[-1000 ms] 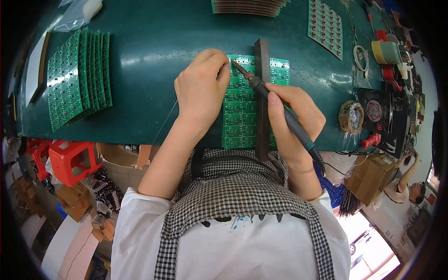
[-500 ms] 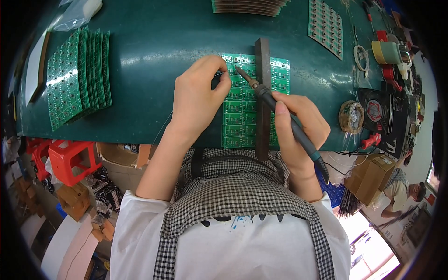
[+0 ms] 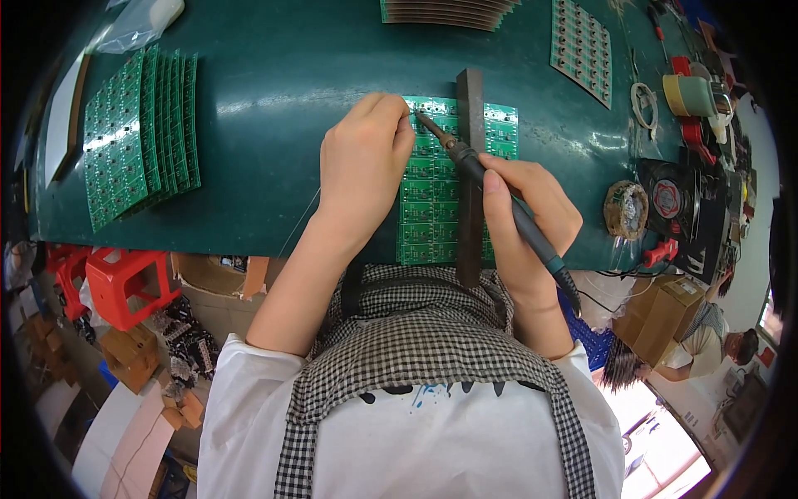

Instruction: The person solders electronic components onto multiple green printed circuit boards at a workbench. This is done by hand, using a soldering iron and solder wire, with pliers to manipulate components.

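Observation:
A green circuit board panel lies on the table in front of me, with a dark metal bar resting lengthwise across it. My right hand grips a soldering iron like a pen, its shaft crossing over the bar. The iron's tip is at the panel's upper left part. Close to the tip, my left hand is closed in a pinch at the panel's left edge. Thin solder wire trails from behind that hand; its working end is hidden by the fingers.
Several green panels stand stacked at the left. More boards are at the far edge, and another panel lies far right. A round container, a fan and a tape roll crowd the right side.
My left hand has shifted slightly up and right, its fingers more turned away. The iron's tip has moved a little up and left on the panel. The bar and panel look nearly unmoved.

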Demonstrator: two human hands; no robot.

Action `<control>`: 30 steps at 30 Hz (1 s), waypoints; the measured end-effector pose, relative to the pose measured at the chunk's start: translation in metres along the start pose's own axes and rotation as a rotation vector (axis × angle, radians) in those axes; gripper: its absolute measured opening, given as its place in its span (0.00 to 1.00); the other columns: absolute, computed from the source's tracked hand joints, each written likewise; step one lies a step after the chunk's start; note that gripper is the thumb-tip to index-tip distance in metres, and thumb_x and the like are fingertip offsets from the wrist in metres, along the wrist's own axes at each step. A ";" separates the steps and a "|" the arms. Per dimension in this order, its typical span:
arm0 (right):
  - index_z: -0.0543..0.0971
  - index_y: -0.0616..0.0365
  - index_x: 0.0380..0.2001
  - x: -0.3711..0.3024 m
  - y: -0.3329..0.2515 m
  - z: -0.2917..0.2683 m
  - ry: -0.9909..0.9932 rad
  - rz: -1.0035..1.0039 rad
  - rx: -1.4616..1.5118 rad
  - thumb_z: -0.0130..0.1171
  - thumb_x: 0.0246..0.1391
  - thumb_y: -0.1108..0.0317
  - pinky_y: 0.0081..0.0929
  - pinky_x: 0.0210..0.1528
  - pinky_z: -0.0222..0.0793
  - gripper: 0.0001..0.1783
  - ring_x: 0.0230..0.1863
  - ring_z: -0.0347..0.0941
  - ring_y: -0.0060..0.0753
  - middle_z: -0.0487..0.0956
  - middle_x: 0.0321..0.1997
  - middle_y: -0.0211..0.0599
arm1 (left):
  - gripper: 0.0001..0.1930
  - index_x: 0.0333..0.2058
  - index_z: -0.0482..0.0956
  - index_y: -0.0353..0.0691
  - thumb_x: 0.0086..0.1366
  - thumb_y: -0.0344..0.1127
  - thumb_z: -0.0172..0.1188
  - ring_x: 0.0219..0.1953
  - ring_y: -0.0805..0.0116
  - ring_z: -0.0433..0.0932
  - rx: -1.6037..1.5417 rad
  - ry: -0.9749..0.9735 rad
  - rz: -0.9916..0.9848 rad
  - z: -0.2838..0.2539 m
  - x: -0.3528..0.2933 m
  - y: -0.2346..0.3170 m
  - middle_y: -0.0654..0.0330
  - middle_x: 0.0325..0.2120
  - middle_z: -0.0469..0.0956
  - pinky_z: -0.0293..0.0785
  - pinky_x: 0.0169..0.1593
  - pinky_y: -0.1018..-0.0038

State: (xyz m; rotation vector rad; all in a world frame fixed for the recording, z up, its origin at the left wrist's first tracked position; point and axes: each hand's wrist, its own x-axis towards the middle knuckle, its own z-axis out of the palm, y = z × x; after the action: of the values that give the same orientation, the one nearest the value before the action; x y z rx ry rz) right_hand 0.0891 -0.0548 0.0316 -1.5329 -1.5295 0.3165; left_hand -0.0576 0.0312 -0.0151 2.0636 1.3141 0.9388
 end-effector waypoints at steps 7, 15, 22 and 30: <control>0.79 0.69 0.32 -0.025 -0.013 -0.051 0.126 -0.073 -0.111 0.57 0.45 0.81 0.27 0.29 0.73 0.09 0.26 0.77 0.39 0.79 0.27 0.46 | 0.05 0.31 0.75 0.34 0.54 0.26 0.57 0.31 0.51 0.76 -0.126 -0.056 -0.033 -0.003 -0.003 0.004 0.51 0.29 0.76 0.73 0.36 0.65; 0.79 0.68 0.36 -0.079 0.045 -0.174 0.885 -0.042 -0.779 0.50 0.58 0.73 0.19 0.28 0.66 0.11 0.24 0.70 0.23 0.77 0.30 0.37 | 0.05 0.36 0.77 0.33 0.61 0.24 0.57 0.26 0.77 0.68 -0.114 -0.078 -0.090 -0.007 -0.007 -0.010 0.59 0.41 0.80 0.64 0.28 0.80; 0.81 0.57 0.39 -0.086 0.170 -0.290 0.819 0.216 -0.896 0.62 0.52 0.64 0.28 0.41 0.70 0.12 0.37 0.77 0.37 0.78 0.35 0.40 | 0.05 0.36 0.76 0.32 0.60 0.24 0.56 0.21 0.79 0.62 -0.119 -0.050 -0.073 0.003 -0.012 -0.009 0.59 0.41 0.79 0.62 0.27 0.81; 0.81 0.52 0.41 -0.066 0.235 -0.329 0.543 0.372 -0.898 0.63 0.50 0.56 0.30 0.46 0.70 0.17 0.44 0.77 0.38 0.79 0.39 0.36 | 0.04 0.35 0.75 0.32 0.60 0.24 0.55 0.20 0.78 0.61 -0.078 -0.042 -0.056 0.003 -0.013 0.000 0.58 0.42 0.79 0.62 0.26 0.79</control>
State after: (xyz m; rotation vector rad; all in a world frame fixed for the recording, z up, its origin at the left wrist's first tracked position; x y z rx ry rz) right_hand 0.4700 -0.2035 0.0131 -2.3454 -0.9579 -0.6365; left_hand -0.0592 0.0192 -0.0206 1.9672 1.2860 0.9038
